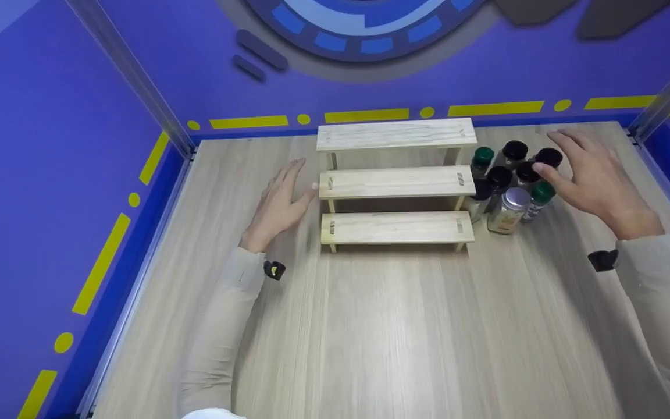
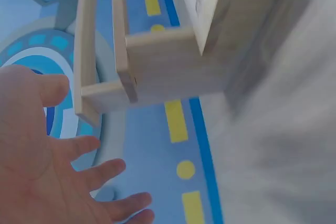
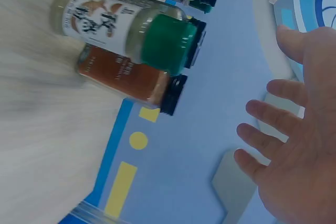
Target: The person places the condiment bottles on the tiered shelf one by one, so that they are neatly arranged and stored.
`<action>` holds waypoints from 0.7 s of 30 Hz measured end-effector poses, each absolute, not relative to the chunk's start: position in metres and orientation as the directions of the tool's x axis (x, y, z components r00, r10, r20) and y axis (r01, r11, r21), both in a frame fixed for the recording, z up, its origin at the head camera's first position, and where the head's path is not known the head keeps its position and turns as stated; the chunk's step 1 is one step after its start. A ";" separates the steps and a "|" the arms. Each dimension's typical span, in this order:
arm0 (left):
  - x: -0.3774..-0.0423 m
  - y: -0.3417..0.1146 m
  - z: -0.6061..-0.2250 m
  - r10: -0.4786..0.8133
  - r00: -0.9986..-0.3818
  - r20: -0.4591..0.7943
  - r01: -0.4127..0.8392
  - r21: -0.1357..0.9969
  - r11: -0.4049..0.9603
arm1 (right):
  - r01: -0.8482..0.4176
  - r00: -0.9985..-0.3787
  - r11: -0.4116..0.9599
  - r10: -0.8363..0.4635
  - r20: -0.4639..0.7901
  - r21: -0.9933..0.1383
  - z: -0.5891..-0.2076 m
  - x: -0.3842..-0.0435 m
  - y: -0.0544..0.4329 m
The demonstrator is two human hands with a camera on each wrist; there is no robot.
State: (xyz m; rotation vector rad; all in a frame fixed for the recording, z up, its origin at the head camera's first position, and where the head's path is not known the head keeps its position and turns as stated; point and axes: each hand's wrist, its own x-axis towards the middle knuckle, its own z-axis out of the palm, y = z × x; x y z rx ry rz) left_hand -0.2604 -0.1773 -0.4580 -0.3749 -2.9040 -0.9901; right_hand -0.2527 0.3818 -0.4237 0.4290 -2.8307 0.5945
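A pale wooden three-step rack (image 1: 396,183) stands toward the back of the table. Just left of it is my left hand (image 1: 280,203), fingers spread and holding nothing; in the left wrist view its palm (image 2: 42,156) faces the rack's side (image 2: 163,56). Right of the rack, several spice jars stand in a tight cluster, among them a silver-lidded jar (image 1: 508,212) and a green-lidded jar (image 1: 538,201). My right hand (image 1: 597,177) hovers beside and over the cluster's right edge with fingers apart. A jar of reddish-brown powder (image 3: 123,77) shows in the right wrist view.
The wooden-grain table (image 1: 393,326) is bounded by blue panels, with a back wall (image 1: 166,70) behind the rack and a side wall (image 1: 38,192) at left. A metal rail (image 1: 131,326) runs along the left edge.
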 end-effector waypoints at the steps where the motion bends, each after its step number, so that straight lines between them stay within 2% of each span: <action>1: -0.259 -0.176 -0.461 0.218 -0.968 0.121 0.245 0.617 0.748 | -0.320 -0.935 0.869 -0.225 0.275 -0.377 -0.427 -0.250 0.384; 7: -0.250 -0.171 -0.479 0.248 -0.967 0.063 0.209 0.753 0.624 | -0.313 -0.925 0.794 -0.131 0.357 -0.520 -0.454 -0.238 0.397; 13: -0.246 -0.170 -0.500 0.251 -0.968 -0.007 0.119 0.867 0.484 | -0.310 -0.903 0.710 -0.011 0.430 -0.633 -0.484 -0.231 0.399; 18: -0.248 -0.172 -0.517 0.272 -0.956 -0.113 -0.049 0.972 0.230 | -0.286 -0.898 0.658 0.070 0.435 -0.696 -0.503 -0.225 0.393; 21: -0.248 -0.175 -0.527 0.291 -0.937 -0.192 -0.187 0.981 0.048 | -0.273 -0.903 0.629 0.095 0.420 -0.728 -0.513 -0.223 0.392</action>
